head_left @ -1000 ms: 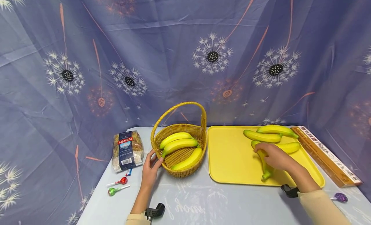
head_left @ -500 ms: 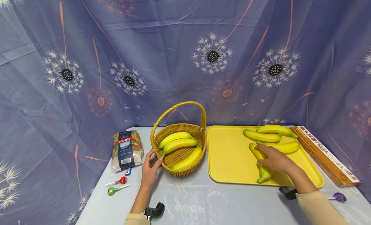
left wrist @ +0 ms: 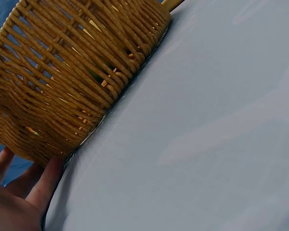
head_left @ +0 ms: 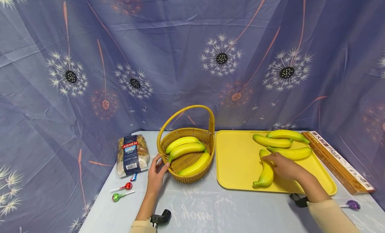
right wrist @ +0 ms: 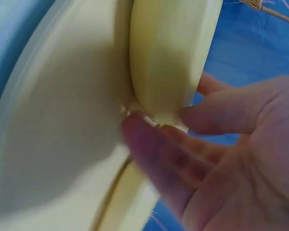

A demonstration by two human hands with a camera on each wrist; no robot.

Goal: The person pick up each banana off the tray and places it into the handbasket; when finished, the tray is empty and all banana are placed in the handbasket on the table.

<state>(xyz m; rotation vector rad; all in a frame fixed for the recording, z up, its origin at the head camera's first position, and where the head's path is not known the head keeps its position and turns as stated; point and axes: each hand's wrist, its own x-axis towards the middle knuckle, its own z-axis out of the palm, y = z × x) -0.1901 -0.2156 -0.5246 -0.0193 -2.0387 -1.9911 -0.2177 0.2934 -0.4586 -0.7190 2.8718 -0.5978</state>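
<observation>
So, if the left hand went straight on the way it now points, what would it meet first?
The wicker basket: the left hand appears to be touching its near-left side already.

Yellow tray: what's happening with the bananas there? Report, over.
Left grip holding basket. Right grip at nearest banana, hold unclear. Three other bananas also on tray. Possible snag: basket's tall handle.

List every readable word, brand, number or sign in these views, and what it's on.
"AGNESI": red strip on the navy-labelled clear plastic food bag.
"PASTA": long brown-and-white rectangular box; its Chinese characters are too small to read surely.
Too small: the bag's remaining print, including anything by the barcode; lettering on the small blue-and-white wrapper.
Too faint: white cursive on the pale blue-grey tablecloth.
</observation>
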